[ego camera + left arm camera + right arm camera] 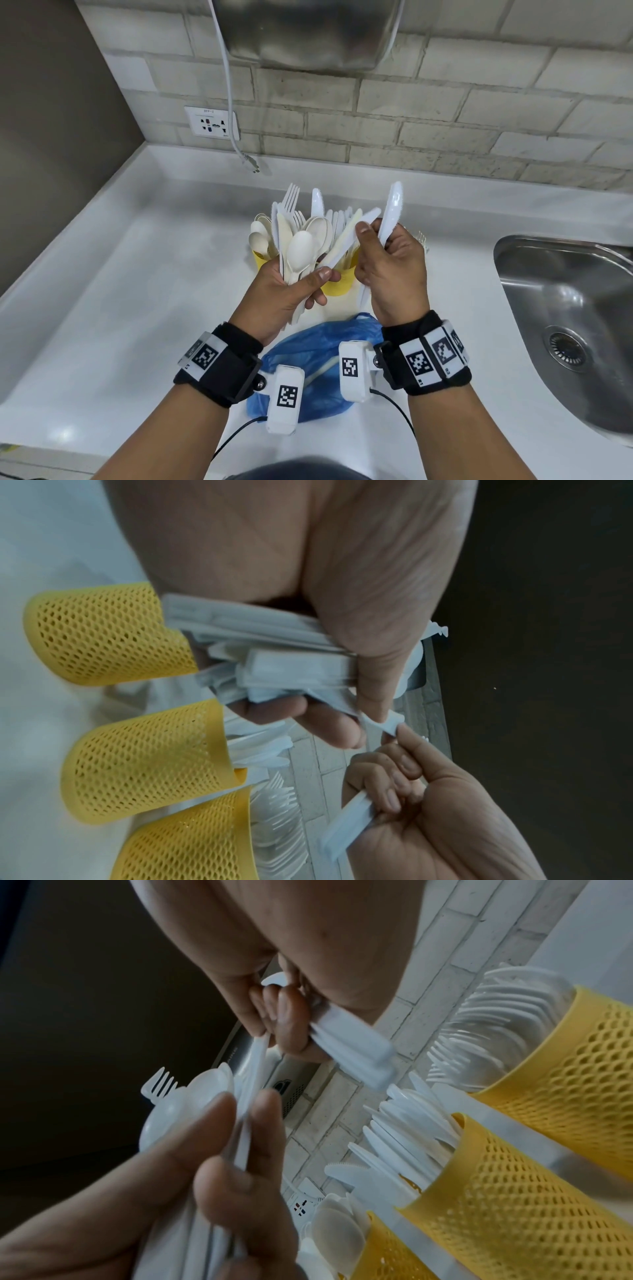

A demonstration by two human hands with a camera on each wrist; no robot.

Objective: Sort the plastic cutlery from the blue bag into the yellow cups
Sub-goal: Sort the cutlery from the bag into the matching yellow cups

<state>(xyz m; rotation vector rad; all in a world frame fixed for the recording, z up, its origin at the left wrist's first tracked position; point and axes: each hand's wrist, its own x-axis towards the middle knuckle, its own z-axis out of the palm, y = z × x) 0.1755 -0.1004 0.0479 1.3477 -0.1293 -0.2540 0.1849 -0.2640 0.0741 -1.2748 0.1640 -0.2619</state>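
Observation:
My left hand [308, 284] grips a bundle of white plastic cutlery [298, 253], a mix of spoons, knives and forks fanned upward. My right hand [373, 246] holds one white knife [392, 209] upright in its curled fingers, while its thumb and forefinger pinch a second knife [352, 236] that sticks out of the bundle. Behind the hands stand the yellow mesh cups [337, 281], three of them in the right wrist view: forks [565, 1056], knives [507, 1191], spoons [387, 1253]. The blue bag [322, 356] lies crumpled on the counter under my wrists.
A steel sink [565, 308] is set into the white counter [137, 274] at the right. On the brick wall behind are a socket [210, 121], a hanging white cable with its plug [251, 162] and a steel appliance [308, 34].

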